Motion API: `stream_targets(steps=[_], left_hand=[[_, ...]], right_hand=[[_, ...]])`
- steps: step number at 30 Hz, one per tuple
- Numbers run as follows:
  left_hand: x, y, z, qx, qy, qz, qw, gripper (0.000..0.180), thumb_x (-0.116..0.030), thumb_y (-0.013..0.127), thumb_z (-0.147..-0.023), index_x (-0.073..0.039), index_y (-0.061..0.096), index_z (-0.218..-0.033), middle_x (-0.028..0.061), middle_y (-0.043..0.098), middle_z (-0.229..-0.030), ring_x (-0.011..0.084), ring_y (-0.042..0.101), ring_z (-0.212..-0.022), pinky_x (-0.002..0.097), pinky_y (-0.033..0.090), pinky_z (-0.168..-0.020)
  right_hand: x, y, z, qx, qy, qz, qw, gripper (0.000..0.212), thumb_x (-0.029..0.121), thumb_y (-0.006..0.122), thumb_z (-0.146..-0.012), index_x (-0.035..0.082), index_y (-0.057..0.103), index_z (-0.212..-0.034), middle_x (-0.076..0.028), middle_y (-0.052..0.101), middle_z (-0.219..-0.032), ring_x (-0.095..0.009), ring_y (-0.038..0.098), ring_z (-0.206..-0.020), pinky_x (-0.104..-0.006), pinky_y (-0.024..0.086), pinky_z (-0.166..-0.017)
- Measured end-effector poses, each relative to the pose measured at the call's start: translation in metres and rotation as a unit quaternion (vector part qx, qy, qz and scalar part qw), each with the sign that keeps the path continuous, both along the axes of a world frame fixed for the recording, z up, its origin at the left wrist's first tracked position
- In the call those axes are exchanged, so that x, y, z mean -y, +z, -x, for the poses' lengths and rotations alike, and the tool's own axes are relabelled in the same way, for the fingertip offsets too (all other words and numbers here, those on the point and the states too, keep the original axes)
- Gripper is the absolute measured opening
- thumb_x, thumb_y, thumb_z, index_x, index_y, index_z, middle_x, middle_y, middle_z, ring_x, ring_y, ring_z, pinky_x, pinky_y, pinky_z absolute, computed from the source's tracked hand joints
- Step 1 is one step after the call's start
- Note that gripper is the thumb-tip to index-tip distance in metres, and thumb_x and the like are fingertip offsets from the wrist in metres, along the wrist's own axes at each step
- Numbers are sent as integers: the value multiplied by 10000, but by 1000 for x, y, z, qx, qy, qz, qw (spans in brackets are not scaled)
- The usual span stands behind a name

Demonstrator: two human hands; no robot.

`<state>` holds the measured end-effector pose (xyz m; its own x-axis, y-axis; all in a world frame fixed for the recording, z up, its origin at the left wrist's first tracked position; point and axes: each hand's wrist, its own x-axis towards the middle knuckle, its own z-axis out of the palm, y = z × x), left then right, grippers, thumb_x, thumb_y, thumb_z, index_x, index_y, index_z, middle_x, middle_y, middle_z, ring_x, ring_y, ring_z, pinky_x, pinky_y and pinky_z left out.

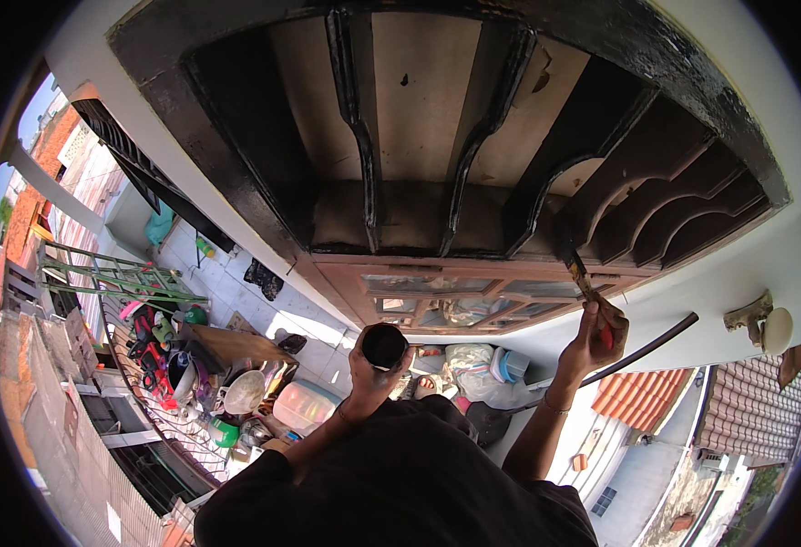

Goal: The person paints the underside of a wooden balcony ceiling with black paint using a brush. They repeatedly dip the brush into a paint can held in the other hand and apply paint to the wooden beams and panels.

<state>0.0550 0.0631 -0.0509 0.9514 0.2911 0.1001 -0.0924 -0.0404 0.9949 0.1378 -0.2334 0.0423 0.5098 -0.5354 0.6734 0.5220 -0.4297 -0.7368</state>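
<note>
My right hand (590, 339) is closed on a paintbrush (580, 273) that points upward. Its dark bristles meet the lower part of a wooden grille (358, 118) above me, near one of the curved slats. Slats on the left and middle look glossy black, while several brown slats (683, 182) on the right look duller. At chest height my left hand (365, 381) grips a small round container (384, 345), whose inside is dark. I cannot make out how full it is.
Below the grille are brown wooden frames with glass panes (437, 308). A wall lamp (770, 328) sticks out on the right. Far below, a green ladder (118, 278), a clear plastic box (304, 407) and mixed household clutter stand on the tiled floor (223, 273). A railing runs along the left.
</note>
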Motion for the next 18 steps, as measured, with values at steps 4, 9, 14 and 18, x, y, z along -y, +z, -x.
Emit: stream_targets(steps=[4, 9, 14, 18], left_hand=[[0, -5, -2, 33, -27, -48, 998, 355, -50, 802, -873, 27, 627, -1173, 50, 678, -925, 78, 652, -716, 235, 577, -548], [-1, 1, -6, 38, -37, -42, 998, 366, -61, 809, -870, 25, 629, -1177, 46, 679, -920, 70, 641, -700, 228, 559, -537], [-3, 2, -6, -25, -15, 11, 1000, 417, -125, 889, -769, -8, 624, -1070, 60, 693, -885, 123, 662, -770, 284, 553, -731], [-8, -3, -9, 35, -37, -60, 997, 368, -55, 809, -867, 14, 627, -1179, 45, 684, -924, 76, 650, -715, 232, 563, -539]], right_hand=[[-34, 0, 12, -13, -121, 83, 989, 122, -39, 747, -896, -20, 630, -923, -176, 725, -993, -258, 720, -900, -343, 575, -745], [-76, 8, 14, -38, -111, 202, 972, 179, -66, 762, -853, 6, 602, -889, -160, 724, -986, -306, 721, -883, -368, 582, -734], [-114, 24, 24, -26, -4, 318, 948, 227, -88, 774, -798, 31, 610, -901, -110, 709, -1006, -313, 711, -928, -390, 584, -766], [-124, 20, 32, -20, 38, 303, 952, 250, -94, 771, -794, 38, 597, -916, -114, 711, -1009, -307, 720, -919, -378, 594, -767]])
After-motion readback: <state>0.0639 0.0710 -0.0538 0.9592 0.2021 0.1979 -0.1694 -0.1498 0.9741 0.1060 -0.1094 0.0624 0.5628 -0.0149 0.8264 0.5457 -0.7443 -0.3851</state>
